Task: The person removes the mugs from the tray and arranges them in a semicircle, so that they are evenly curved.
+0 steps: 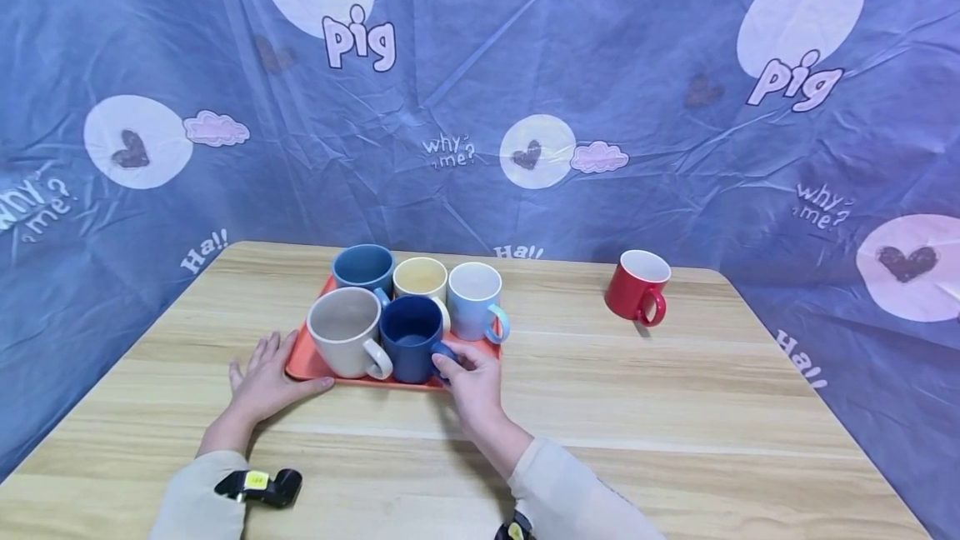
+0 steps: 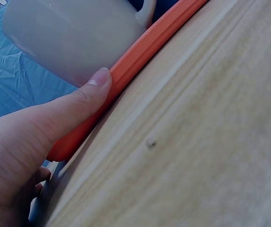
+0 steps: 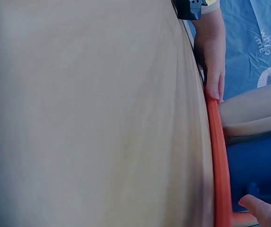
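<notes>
My right hand (image 1: 476,382) pinches the handle of a dark blue mug (image 1: 410,340), which stands upright at the front of an orange tray (image 1: 302,361). My left hand (image 1: 266,386) rests at the tray's front left corner. Its straight thumb touches the front rim, clear in the left wrist view, and its other fingers extend along the left side. Beside the dark blue mug stands a light grey mug (image 1: 345,340). Behind them on the tray are a teal-blue mug (image 1: 362,267), a cream mug (image 1: 422,280) and a light blue mug (image 1: 472,307).
A red mug (image 1: 633,290) with a white inside stands on the wooden table (image 1: 637,415), off to the right of the tray. A blue printed cloth (image 1: 450,107) hangs behind the table and along both sides.
</notes>
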The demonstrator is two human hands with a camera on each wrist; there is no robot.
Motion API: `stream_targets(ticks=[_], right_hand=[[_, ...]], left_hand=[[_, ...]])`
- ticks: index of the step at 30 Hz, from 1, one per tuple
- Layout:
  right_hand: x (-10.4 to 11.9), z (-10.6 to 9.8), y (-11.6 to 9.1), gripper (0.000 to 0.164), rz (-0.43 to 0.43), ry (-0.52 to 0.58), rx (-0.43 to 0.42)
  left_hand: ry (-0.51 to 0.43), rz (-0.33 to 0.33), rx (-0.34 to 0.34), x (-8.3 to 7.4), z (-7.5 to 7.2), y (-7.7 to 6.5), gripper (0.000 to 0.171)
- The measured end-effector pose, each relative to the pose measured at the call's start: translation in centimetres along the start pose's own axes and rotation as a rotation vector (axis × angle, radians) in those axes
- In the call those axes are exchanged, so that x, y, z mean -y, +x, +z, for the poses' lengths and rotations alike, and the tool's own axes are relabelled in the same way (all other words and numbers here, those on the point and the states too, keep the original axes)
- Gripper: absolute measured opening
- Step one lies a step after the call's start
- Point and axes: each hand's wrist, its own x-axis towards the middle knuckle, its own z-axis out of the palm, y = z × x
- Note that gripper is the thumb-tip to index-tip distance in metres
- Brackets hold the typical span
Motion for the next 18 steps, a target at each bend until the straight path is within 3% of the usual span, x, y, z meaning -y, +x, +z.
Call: stream_targets(ticks=[3, 10, 18], right_hand=[[0.4, -0.2, -0.2, 0.021, -0.029, 0.014, 0.029], [0.3, -1.4, 0.6, 0.018, -0.186, 0.003, 0.086], [4.6, -1.6, -0.5, 0.025, -0.035, -0.017, 0.048]], left_hand=[[0.000, 0.000, -0.001, 0.0, 0.0, 0.0, 0.108], [-0.002, 0.001, -0.001, 0.1, 0.1, 0.0, 0.108], [0.000, 0.005, -0.007, 0.1, 0.0, -0.1, 0.107]])
